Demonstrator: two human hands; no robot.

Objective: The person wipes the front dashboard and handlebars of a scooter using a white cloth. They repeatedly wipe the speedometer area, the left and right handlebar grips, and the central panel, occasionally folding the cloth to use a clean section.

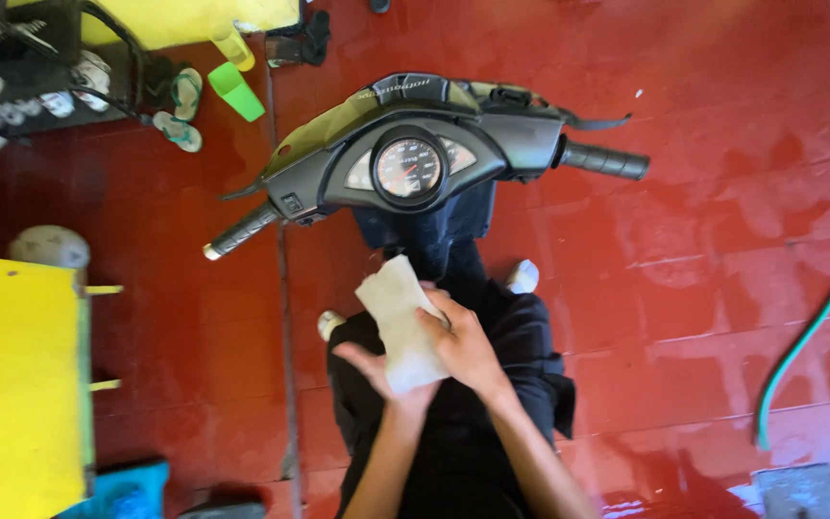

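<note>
Around a scooter on a wet red floor

A scooter's handlebar (415, 144) with a round dial (408, 167) stands on the red tiled floor (703, 221). Far left lie green sandals (183, 111), a green cup (236, 90) and a black rack (40, 67). A yellow board (16, 384) sits near left; a green hose (799, 346) curves at right.

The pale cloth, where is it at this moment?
In the head view, the pale cloth lies low in the centre, held between the left hand and right hand, just below the scooter's speedometer.
</note>
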